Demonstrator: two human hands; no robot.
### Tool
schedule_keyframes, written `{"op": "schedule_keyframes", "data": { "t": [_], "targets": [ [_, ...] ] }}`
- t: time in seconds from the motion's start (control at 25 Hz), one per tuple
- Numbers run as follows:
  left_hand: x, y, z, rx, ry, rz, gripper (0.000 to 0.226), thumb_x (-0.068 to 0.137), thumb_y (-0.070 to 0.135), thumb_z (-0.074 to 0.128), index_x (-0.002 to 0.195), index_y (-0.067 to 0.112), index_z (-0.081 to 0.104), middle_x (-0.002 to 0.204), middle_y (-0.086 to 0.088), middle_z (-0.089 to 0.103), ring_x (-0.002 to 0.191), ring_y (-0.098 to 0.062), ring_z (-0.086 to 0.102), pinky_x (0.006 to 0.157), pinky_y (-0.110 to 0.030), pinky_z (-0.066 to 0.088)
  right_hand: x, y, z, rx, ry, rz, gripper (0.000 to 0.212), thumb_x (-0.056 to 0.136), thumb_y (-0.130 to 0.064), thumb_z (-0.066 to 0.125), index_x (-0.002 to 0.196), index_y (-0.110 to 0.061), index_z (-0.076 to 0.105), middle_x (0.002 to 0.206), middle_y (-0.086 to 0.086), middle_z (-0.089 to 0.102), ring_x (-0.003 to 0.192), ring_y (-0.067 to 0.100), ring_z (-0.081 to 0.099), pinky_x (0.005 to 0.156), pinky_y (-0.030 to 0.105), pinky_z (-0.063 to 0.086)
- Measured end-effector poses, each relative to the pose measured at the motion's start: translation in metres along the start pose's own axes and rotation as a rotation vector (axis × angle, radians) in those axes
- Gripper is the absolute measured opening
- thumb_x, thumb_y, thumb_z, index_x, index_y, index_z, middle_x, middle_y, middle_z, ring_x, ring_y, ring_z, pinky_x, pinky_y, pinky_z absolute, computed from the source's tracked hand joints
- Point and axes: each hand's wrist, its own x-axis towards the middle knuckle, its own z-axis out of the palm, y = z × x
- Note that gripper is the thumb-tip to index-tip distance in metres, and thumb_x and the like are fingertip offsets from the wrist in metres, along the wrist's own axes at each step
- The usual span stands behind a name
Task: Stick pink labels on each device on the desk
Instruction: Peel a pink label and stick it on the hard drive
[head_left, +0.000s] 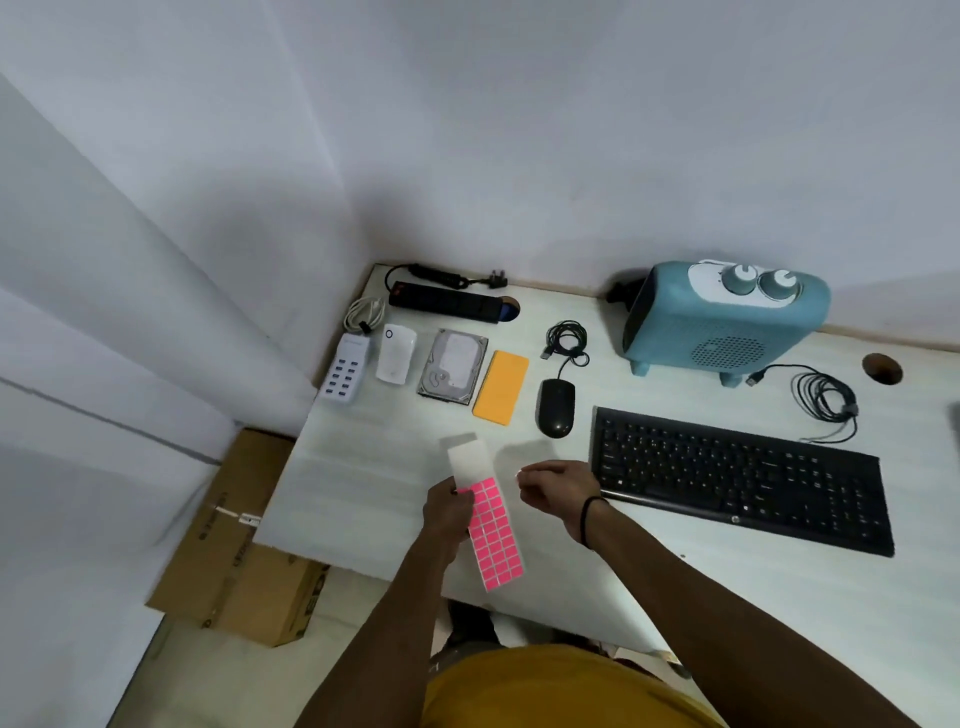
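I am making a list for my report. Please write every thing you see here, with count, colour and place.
label sheet: 1, pink, top part bare, held over desk front
USB hub: 1, white, far left
router: 1, white, beside hub
hard drive: 1, silver
phone: 1, orange
mouse: 1, black
keyboard: 1, black, right
heater: 1, teal, back right
power strip: 1, black, back
boxes: 2, brown, floor
left hand: holds sheet
right hand: beside sheet
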Motion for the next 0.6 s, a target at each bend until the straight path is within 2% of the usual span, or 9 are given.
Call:
{"op": "schedule_keyframes", "data": {
  "t": [0.16,0.28,0.36,0.44,0.52,0.6],
  "targets": [
    [0.030,0.009,-0.026,0.119,-0.038,-0.019,0.015,0.088,0.027,0.070,0.097,0.016,0.074,0.086,-0.009,0.077,0.085,-0.028,0.074,0.082,-0.052,0.061,0.011,-0.006,0.037,0.030,0.077,0.056,0.014,0.069,-0.004,0.081,0.081,0.001,0.077,0.078,0.018,0.075,0.065,0.026,0.071,0.074,0.034,0.062],
    [0.049,0.017,-0.044,0.240,-0.072,0.014,0.016,0.078,0.036,0.078,0.086,0.023,0.073,0.082,-0.002,0.077,0.083,-0.024,0.075,0.081,-0.048,0.062,0.018,-0.007,0.062,0.084,0.150,0.098,0.011,0.072,-0.005,0.078,0.080,0.002,0.075,0.072,0.016,0.071,0.061,0.024,0.069,0.070,0.031,0.062],
    [0.057,0.025,-0.055,0.386,-0.071,0.049,0.013,0.081,0.035,0.077,0.084,0.026,0.069,0.084,0.002,0.075,0.084,-0.021,0.073,0.083,-0.041,0.061,0.023,-0.006,0.073,0.119,0.179,0.123,0.006,0.076,-0.004,0.077,0.073,0.000,0.073,0.065,0.012,0.068,0.057,0.021,0.066,0.064,0.026,0.058],
    [0.064,0.031,-0.063,0.539,-0.020,0.107,0.016,0.083,0.033,0.075,0.093,0.021,0.073,0.094,0.000,0.075,0.091,-0.021,0.071,0.086,-0.035,0.058,0.026,-0.005,0.079,0.146,0.174,0.140,0.014,0.077,-0.004,0.075,0.065,-0.005,0.068,0.059,0.009,0.063,0.052,0.018,0.063,0.062,0.024,0.056],
    [0.076,0.036,-0.072,0.627,0.024,0.151,0.030,0.083,0.033,0.074,0.108,0.016,0.072,0.110,-0.002,0.073,0.104,-0.023,0.068,0.093,-0.034,0.054,0.031,-0.009,0.085,0.184,0.172,0.147,0.015,0.077,-0.004,0.076,0.064,-0.006,0.067,0.059,0.010,0.062,0.051,0.018,0.062,0.064,0.025,0.056],
    [0.088,0.047,-0.076,0.682,0.061,0.188,0.036,0.085,0.034,0.073,0.115,0.015,0.069,0.114,-0.003,0.071,0.110,-0.023,0.065,0.095,-0.031,0.050,0.040,-0.017,0.089,0.196,0.169,0.140,0.008,0.074,-0.005,0.077,0.072,-0.002,0.070,0.066,0.013,0.064,0.056,0.021,0.064,0.077,0.030,0.059]
  ]
}}
